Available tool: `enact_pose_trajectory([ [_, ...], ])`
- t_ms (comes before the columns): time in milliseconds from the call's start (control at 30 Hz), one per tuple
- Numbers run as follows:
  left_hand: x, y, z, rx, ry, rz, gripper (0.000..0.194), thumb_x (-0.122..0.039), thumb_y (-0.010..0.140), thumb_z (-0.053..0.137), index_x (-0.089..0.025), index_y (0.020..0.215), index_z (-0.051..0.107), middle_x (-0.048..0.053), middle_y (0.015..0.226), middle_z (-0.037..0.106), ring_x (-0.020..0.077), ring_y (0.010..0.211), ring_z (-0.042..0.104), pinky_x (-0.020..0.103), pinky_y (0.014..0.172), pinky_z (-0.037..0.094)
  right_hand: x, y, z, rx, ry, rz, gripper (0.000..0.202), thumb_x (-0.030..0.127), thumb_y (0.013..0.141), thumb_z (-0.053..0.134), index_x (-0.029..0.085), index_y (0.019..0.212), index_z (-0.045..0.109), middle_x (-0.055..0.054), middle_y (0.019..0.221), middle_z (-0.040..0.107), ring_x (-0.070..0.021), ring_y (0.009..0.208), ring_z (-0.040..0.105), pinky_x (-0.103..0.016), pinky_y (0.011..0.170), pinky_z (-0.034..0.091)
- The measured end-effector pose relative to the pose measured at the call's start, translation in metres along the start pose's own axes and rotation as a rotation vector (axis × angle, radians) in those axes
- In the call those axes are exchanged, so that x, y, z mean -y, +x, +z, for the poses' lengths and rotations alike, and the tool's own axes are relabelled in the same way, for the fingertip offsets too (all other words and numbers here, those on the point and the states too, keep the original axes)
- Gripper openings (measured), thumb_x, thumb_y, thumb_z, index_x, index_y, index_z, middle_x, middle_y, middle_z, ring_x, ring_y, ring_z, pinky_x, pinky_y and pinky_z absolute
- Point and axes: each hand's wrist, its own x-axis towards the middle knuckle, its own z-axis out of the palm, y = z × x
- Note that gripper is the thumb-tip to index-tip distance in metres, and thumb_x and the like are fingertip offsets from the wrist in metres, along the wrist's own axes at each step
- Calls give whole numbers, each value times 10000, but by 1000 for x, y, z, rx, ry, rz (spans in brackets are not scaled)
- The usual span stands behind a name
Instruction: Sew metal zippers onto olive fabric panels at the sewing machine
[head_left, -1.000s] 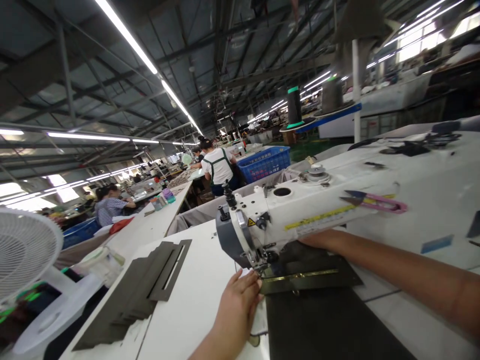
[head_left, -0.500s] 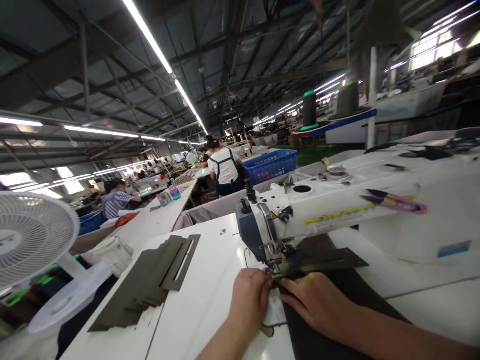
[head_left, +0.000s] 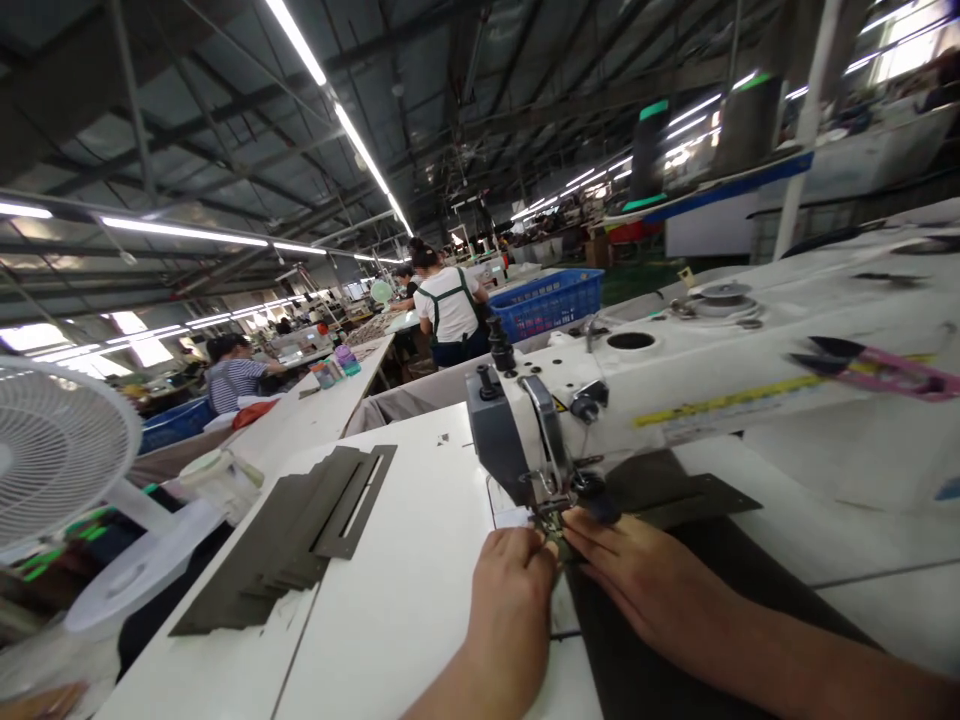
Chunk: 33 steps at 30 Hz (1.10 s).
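Both hands are at the needle end of a white sewing machine [head_left: 521, 430]. My left hand [head_left: 511, 600] is closed, its curled fingertips pinching the edge of a dark olive fabric piece [head_left: 645, 660] just in front of the presser foot [head_left: 551, 515]. My right hand [head_left: 652, 570] lies on that fabric to the right of the foot, fingers together and fingertips closed at the same edge. Exactly how the fabric sits between the fingertips is hidden. Behind the right hand, a dark strip with small holes [head_left: 705, 500] lies under the machine arm.
To the left, a fanned stack of dark olive pieces [head_left: 277, 550] lies on the white table [head_left: 390, 620]. A white fan [head_left: 60, 450] stands at the left edge. Pink-handled thread snips [head_left: 892, 370] rest on the machine arm. Beyond are a blue crate [head_left: 547, 300] and seated people.
The view has shifted closer to the machine. My right hand's fingers have moved up beside the presser foot and closer together. My left hand stays at the fabric edge.
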Motion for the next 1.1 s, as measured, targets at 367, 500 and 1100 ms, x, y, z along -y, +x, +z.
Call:
enact_pose_trajectory([
  [367, 0, 3, -2, 31, 106, 43, 78, -119, 844, 587, -175, 875, 633, 47, 878, 638, 205, 753, 583, 332, 678, 503, -8, 4, 2, 42, 153, 3, 352, 22, 815, 366, 104, 1038, 625, -120, 991, 675, -231, 948, 625, -392, 886, 496],
  [500, 0, 7, -4, 40, 141, 62, 76, -101, 835, 583, -169, 836, 618, 34, 839, 628, 201, 720, 577, 325, 648, 501, -10, 7, 2, 58, 180, 8, 342, 5, 805, 374, 95, 1020, 624, -123, 988, 672, -238, 941, 622, -404, 878, 496],
  [1100, 14, 12, 6, -56, 105, 101, 88, -75, 789, 627, -163, 789, 617, 31, 829, 651, 200, 712, 602, 307, 620, 519, -11, 14, -1, 164, 247, 129, 351, 5, 790, 368, 163, 982, 616, -70, 917, 669, -198, 882, 607, -324, 811, 472],
])
